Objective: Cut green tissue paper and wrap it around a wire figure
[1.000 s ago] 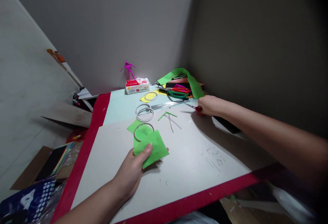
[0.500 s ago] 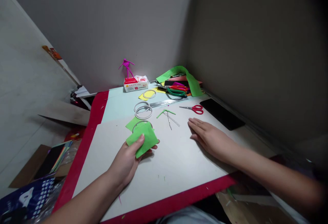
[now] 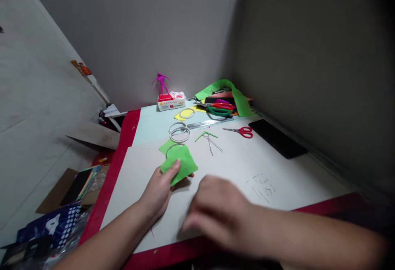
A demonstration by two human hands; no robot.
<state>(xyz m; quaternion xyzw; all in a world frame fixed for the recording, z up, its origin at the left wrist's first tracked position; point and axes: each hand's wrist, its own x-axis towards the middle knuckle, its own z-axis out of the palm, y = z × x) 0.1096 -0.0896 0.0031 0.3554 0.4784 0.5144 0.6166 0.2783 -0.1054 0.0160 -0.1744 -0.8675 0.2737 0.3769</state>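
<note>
My left hand pinches a green paper piece between thumb and fingers, over the white tabletop. Behind it lie another green piece and several white rings. My right hand is over the near part of the table, right of my left hand, its fingers curled and smeared by motion; whether it holds anything is hidden. A small wire figure with green-wrapped arms lies beyond my hands, beside red-handled scissors.
A black phone lies at the right. At the back are a small box, a magenta figure, a green strip, green-handled scissors, silver wires and yellow paper. Line marks show on the tabletop.
My right hand has moved left and toward me from beside the red-handled scissors, and its fingers have curled. Marks on the tabletop are uncovered. The view has shifted slightly.
</note>
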